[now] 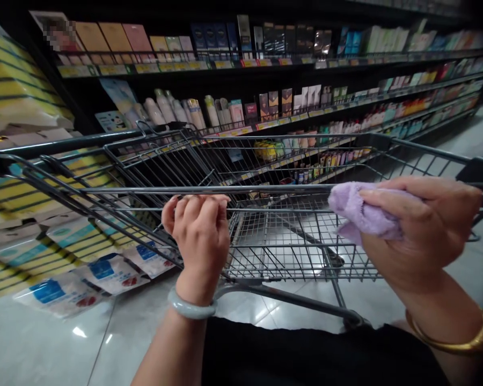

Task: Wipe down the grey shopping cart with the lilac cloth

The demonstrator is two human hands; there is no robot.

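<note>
A dark metal shopping cart [261, 190] stands sideways in front of me, its wire basket showing bare mesh at the bottom. My left hand [199, 228], with a pale bangle at the wrist, has its fingers curled over a side wire just under the cart's top rail. A fluffy lilac cloth [380, 217] is bunched in my right hand [430, 220], its end against the top rail on the right side. A gold bangle circles my right wrist. The fingertips of my left hand are partly hidden behind the wire.
Beyond the cart, long shelves [265, 126] hold bottles, tubes and boxes in rows. Yellow packages [16, 86] are stacked close on the left, with white-and-blue packs [60, 289] below them near the floor. Shiny tiles [129, 332] make up the floor.
</note>
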